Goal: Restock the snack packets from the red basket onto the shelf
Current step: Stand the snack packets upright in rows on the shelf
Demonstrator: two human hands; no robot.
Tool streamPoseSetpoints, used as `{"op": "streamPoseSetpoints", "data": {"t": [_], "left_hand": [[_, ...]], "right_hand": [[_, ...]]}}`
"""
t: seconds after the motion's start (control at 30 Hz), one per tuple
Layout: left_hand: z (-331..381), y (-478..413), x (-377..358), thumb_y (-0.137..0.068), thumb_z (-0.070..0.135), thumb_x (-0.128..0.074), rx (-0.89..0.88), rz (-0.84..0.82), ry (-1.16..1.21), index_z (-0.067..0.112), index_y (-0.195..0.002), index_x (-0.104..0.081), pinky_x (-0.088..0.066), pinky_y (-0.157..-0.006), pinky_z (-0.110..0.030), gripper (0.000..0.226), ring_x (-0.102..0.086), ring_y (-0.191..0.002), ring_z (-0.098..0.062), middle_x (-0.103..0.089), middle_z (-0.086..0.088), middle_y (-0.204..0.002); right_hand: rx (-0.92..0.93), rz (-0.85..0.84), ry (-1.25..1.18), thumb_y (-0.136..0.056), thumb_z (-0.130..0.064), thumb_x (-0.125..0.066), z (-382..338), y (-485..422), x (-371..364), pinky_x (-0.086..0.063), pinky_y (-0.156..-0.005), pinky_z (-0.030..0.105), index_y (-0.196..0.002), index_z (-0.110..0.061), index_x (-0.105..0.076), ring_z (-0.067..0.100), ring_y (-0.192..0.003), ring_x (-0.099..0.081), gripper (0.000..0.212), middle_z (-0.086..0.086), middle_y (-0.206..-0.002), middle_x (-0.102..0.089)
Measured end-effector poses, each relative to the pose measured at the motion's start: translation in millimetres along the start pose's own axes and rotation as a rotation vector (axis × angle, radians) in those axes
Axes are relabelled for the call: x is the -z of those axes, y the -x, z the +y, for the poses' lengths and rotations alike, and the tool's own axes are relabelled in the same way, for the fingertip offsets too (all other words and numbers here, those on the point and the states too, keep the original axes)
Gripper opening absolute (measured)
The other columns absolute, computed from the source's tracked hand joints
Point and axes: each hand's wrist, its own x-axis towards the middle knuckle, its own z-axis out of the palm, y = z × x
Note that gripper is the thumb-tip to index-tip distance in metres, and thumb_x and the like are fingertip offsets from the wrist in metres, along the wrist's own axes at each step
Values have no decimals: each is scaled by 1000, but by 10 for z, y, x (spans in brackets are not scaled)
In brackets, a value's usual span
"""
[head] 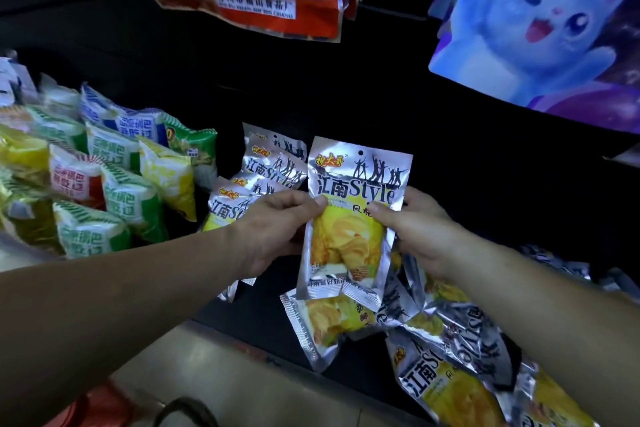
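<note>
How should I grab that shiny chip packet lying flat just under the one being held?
Pinch the lying packet by the flat sealed strip on its left edge, coming from the left front. That strip is thin and bare there, while its top hides behind the held packet and other packets overlap its right side. The puffy middle would probably crush.

Dark shelf board (256, 326), viewed from the front and above. At left, puffed white snack packets (114, 177) printed in green, blue, red and yellow lie in rows, leaning on one another. At centre a short row of silver foil snack packets with yellow panels (263, 166) stands tilted; at right, a heap of silver packets (450, 340) lies flat, overlapping.
</note>
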Motion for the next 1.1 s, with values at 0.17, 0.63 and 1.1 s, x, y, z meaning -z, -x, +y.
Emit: {"op": "streamPoseSetpoints", "data": {"t": [0.17, 0.63, 1.1], "left_hand": [[-44, -63, 26, -103, 25, -61, 51, -66, -17, 16, -98, -72, -61, -74, -36, 15, -72, -82, -19, -73, -2, -86], [-565, -256, -116, -101, 14, -61, -1, 98, -404, 21, -87, -66, -60, -64, -34, 16, -68, -69, -20, -72, -3, -76], [-1313, -267, -462, -90, 43, -72, 83, -340, -1523, 48, -156, -6, -49, -103, -50, 94, -37, -141, -34, -43, -7, -155]], "right_hand": [[155, 49, 35, -90, -20, -79, -11, 42, 130, -47, -71, 23, -154, -58, -21, -10, -90, -58, 95, -26, -102, -60], [174, 139, 254, -93, -8, -74, 185, 54, 310, -60, -75, 36, -111, -40, -69, 12, -85, -70, 37, -10, -127, -58], [207, 212, 503, -98, -22, -70, 514, -162, 526, -39, -52, 20, -130, -48, -57, 22, -69, -60, 43, 6, -138, -56]]}}
